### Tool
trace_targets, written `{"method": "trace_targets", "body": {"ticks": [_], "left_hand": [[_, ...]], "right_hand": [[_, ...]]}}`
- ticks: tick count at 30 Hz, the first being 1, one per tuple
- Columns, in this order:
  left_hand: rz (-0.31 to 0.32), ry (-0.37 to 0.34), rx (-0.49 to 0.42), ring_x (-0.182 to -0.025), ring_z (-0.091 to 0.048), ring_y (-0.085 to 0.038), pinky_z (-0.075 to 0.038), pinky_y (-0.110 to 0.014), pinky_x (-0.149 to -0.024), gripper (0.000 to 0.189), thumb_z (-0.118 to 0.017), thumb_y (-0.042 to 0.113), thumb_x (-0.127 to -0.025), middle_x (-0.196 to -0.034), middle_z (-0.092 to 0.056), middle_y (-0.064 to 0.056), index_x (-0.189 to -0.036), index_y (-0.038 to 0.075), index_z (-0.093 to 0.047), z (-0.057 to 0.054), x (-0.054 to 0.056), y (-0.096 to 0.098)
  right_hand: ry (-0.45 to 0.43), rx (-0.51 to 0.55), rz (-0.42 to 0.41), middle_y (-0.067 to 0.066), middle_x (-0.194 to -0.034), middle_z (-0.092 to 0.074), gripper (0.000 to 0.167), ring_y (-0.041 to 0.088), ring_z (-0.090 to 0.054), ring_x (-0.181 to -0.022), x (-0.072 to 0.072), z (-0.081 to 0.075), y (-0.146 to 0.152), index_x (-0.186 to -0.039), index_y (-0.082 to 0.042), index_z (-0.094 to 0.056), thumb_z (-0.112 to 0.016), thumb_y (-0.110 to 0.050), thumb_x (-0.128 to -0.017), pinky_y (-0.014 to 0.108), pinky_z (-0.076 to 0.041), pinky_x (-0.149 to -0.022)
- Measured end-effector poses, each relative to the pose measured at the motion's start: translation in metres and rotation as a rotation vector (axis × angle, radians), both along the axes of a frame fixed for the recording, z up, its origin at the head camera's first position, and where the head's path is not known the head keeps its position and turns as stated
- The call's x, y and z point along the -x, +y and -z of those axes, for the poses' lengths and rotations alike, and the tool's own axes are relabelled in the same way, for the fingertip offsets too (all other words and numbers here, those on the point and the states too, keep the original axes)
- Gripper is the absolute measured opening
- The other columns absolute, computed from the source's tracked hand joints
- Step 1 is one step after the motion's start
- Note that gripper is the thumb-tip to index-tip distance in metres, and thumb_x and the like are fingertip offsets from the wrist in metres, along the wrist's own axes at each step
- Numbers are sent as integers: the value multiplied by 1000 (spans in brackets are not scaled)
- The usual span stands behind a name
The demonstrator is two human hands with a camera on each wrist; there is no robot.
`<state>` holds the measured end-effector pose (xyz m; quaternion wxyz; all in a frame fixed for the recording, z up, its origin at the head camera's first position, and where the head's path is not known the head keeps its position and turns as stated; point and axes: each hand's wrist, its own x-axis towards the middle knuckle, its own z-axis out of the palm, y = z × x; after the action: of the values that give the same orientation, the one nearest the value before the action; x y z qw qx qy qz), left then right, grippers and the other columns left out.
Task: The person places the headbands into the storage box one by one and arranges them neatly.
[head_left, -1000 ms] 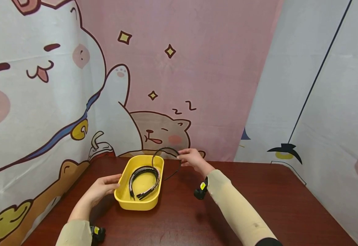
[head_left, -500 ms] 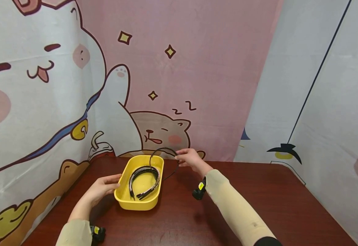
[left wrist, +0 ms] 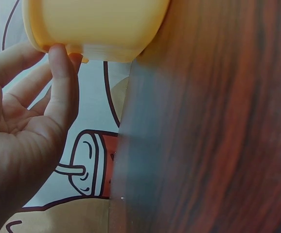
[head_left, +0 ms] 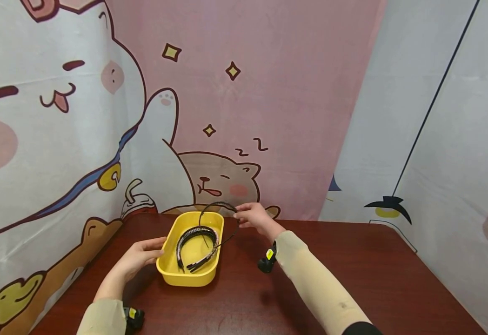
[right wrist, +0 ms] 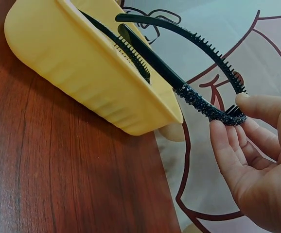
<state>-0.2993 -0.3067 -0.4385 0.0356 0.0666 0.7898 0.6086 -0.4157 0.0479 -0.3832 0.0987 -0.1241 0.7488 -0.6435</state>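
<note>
My right hand (head_left: pixel 258 217) pinches a thin black headband (right wrist: pixel 195 100) with comb teeth and a glittery outer face. In the right wrist view, thumb and fingers meet at its curved top, while its free ends point toward the yellow plastic bin (head_left: pixel 187 280). Seen from the head, this headband overlaps the bin's far right corner. Other headbands (head_left: pixel 180 245), dark with a shiny silvery band, lie nested inside the bin. My left hand (head_left: pixel 137 257) holds the bin's left side, with thumb and fingertips at the rim; part of its grip is hidden behind the rim.
The bin stands on a dark reddish-brown wooden table (head_left: pixel 352 260). Right behind the table hangs a printed cartoon backdrop (head_left: pixel 294 116). A small black wrist camera (head_left: pixel 267 260) sits below my right sleeve, another wrist camera (head_left: pixel 134 320) by the left one.
My right hand has moved slightly left, bringing the held headband farther over the bin. My left hand and the bin have stayed in place.
</note>
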Motion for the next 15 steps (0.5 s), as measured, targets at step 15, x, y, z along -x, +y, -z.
{"method": "trace_targets", "body": {"ticks": [15], "left_hand": [[-9,-12,25,-113,-59,-30,-52,-37,-89,55,-63,11,-94,-137,-50,-27,-142,-6,-43,-1,0,-1]], "right_hand": [[0,26,-9,12,-95,-64,33,18,-58,-72,-4,2,-10,-116,8,-62,-69,-4,-86,37,-58,-70]]}}
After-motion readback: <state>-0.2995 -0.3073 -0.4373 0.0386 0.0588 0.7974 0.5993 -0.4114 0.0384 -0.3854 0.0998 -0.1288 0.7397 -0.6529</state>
